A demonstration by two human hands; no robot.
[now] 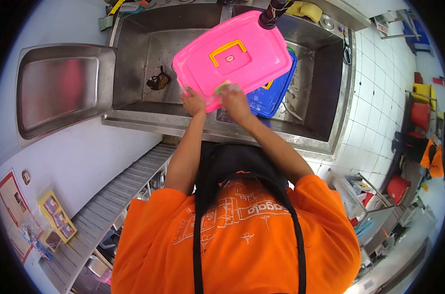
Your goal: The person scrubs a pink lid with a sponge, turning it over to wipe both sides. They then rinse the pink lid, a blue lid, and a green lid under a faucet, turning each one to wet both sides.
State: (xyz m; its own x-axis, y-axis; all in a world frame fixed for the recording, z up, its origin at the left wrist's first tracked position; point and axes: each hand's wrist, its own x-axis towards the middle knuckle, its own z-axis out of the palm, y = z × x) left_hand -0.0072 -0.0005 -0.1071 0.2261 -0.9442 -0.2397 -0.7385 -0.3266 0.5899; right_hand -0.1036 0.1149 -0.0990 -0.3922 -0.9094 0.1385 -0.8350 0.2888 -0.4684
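Observation:
A bright pink plastic lid [198, 51] with a yellow handle [227, 50] is held tilted over the divider of the double sink. My left hand [193, 103] is closed on its near left edge. Against the lid's near part, my right hand [235, 102] is blurred by motion and closed around a yellow-green sponge [222, 87]. Suds or wetness show around those fingers. Partly covered by the pink lid, a blue plastic lid [274, 95] leans in the right basin.
A dark faucet [272, 17] reaches over the pink lid's far edge. The left basin [134, 54] holds a dark brown clump [157, 81]. Yellow cloths [305, 11] lie on the back ledge, and scissors [347, 53] rest on the right rim.

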